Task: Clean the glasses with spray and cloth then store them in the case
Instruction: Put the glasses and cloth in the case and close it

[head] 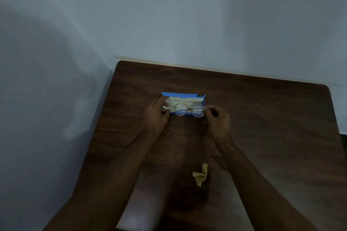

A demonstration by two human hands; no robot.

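Dim room, blue-grey walls (169, 15) meeting in a corner; dark wooden table (262, 127) pushed against them.

Case (181, 96): blue, lid open, pale lining showing, about mid-table. Long axis runs 9 to 3 o'clock.

Glasses (188, 110): thin metal frame, round lenses, over the case's near edge, lenses facing the camera. Whether they touch the lining or hang just above it cannot be told.

Left hand (156, 113): at the case's 9 o'clock end, fingers curled around that end, apparently steadying it. A small pale patch shows between the fingers, too blurred to identify.

Right hand (217, 120): at the 3 o'clock end, thumb and forefinger pinching the frame at its outer corner, other fingers curled in.

Cloth (201, 174): yellow, crumpled, on the table at 6 o'clock from the case, well apart from it, in neither hand.

No spray bottle visible.

Progress (judgement): the wiping stage looks finished, as the cloth lies loose and the glasses sit at the open case. Step in hand is storing. Left to do: seat the glasses fully inside, then close the lid.
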